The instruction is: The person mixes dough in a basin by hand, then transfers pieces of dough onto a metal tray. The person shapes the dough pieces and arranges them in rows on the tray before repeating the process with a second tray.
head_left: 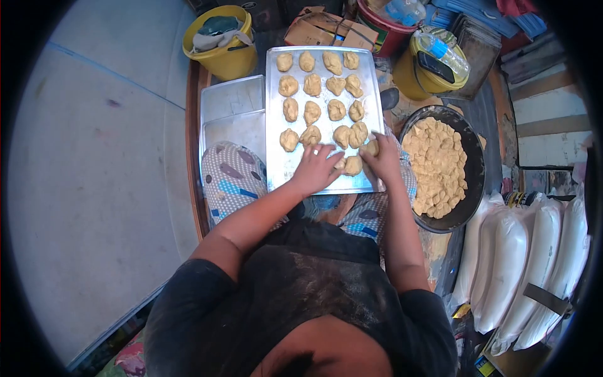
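Observation:
A silver baking tray lies across my lap, with lumps of yellowish dough set on it in rough rows. My left hand is over the tray's near part, its fingers bent around a small dough piece that they partly hide. Just beside that piece sits another dough lump. At the tray's right edge, my right hand grips a dough piece between thumb and fingers. To the right stands a large dark basin filled with many cut dough pieces.
Flat metal trays lie left of my lap. Behind are a yellow bucket with cloths, a cardboard box and another yellow bucket with a phone and plastic bottle on top. Filled white plastic bags stand at right.

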Action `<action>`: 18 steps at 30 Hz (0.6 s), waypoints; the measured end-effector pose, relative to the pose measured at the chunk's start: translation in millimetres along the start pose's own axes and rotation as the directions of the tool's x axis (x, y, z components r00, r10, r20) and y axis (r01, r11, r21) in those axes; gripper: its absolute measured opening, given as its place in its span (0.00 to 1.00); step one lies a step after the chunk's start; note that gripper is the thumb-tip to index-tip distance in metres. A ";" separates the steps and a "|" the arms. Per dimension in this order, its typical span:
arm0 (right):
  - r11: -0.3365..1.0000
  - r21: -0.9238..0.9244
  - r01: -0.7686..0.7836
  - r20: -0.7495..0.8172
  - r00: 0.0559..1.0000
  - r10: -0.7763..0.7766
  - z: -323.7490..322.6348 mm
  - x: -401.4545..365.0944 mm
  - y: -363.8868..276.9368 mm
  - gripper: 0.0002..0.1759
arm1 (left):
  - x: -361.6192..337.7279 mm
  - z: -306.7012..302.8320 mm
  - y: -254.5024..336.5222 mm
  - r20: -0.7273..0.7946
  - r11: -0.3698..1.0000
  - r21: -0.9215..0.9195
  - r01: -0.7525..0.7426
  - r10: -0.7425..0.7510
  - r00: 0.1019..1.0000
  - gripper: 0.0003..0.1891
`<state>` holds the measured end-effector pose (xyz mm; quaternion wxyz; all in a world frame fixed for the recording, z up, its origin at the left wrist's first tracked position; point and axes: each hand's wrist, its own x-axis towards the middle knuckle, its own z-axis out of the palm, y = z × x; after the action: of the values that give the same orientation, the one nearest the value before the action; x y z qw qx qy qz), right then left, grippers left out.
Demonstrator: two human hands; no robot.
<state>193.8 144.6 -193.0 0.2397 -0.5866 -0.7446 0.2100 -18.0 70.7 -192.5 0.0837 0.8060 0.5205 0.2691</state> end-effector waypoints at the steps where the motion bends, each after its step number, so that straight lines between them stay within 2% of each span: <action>1: 0.999 0.024 -0.041 0.116 0.993 0.038 -4.3 -7.2 3.7 0.25 | -8.0 -2.4 1.5 0.148 0.998 -0.064 0.001 0.008 0.989 0.17; 2: 0.999 0.027 -0.045 0.120 0.992 0.041 -7.6 -15.5 4.7 0.25 | -16.5 -4.7 1.9 0.154 0.998 -0.064 0.004 0.006 0.988 0.17; 4: 0.987 0.096 -0.130 0.312 0.945 0.094 -20.0 -28.3 -4.0 0.22 | -32.2 -8.7 0.7 0.313 0.962 -0.134 0.239 -0.188 0.931 0.13; 5: 0.983 0.105 -0.149 0.341 0.934 0.105 -26.6 -35.3 -17.1 0.22 | -42.7 -14.5 0.6 0.213 0.961 -0.132 0.242 -0.211 0.954 0.11; 6: 0.984 0.103 -0.147 0.342 0.934 0.104 -18.7 -41.8 -21.4 0.22 | -50.9 -23.1 -2.2 0.210 0.961 -0.134 0.243 -0.213 0.954 0.11; 8: 0.965 0.196 0.173 0.099 0.976 -0.195 3.3 -55.3 -28.3 0.22 | -65.6 -40.7 -7.4 0.119 0.907 -0.078 0.415 -0.405 0.907 0.13; 9: 0.982 0.119 0.143 0.139 0.977 -0.160 -0.1 -58.6 -53.5 0.24 | -69.5 -46.1 -9.4 0.122 0.905 -0.074 0.420 -0.409 0.904 0.13; 11: 0.974 0.160 0.163 0.197 0.961 -0.194 22.5 -55.4 -56.1 0.23 | -70.5 -53.8 -14.1 0.003 0.891 -0.118 0.437 -0.440 0.898 0.14; 12: 0.964 0.194 0.183 0.249 0.941 -0.228 34.8 -51.7 -55.0 0.22 | -69.0 -55.6 -13.9 0.000 0.892 -0.118 0.435 -0.439 0.899 0.14; 14: 0.888 0.303 0.345 0.274 0.861 -0.428 52.5 -48.5 -59.0 0.21 | -65.7 -57.4 -12.1 0.092 0.845 -0.148 0.514 -0.506 0.858 0.15; 15: 0.848 0.321 0.423 0.230 0.834 -0.502 52.1 -49.5 -67.0 0.22 | -65.8 -53.1 -16.4 0.088 0.846 -0.149 0.512 -0.504 0.859 0.15; 16: 0.846 0.319 0.427 0.225 0.833 -0.505 50.9 -48.5 -66.6 0.22 | -65.0 -46.7 -23.4 -0.027 0.870 -0.153 0.469 -0.479 0.878 0.16; 17: 0.868 0.327 0.374 0.134 0.891 -0.434 49.4 -45.9 -64.7 0.22 | -62.8 -41.8 -32.8 -0.142 0.892 -0.152 0.425 -0.446 0.884 0.16; 18: 0.885 0.341 0.318 0.045 0.934 -0.353 47.7 -44.5 -62.2 0.23 | -54.0 -44.3 -36.3 -0.145 0.893 -0.152 0.424 -0.444 0.884 0.16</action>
<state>125.8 85.8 -198.9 0.3269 -0.3886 -0.8009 0.3172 -86.9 32.7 -189.1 0.1421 0.6357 0.6766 0.3433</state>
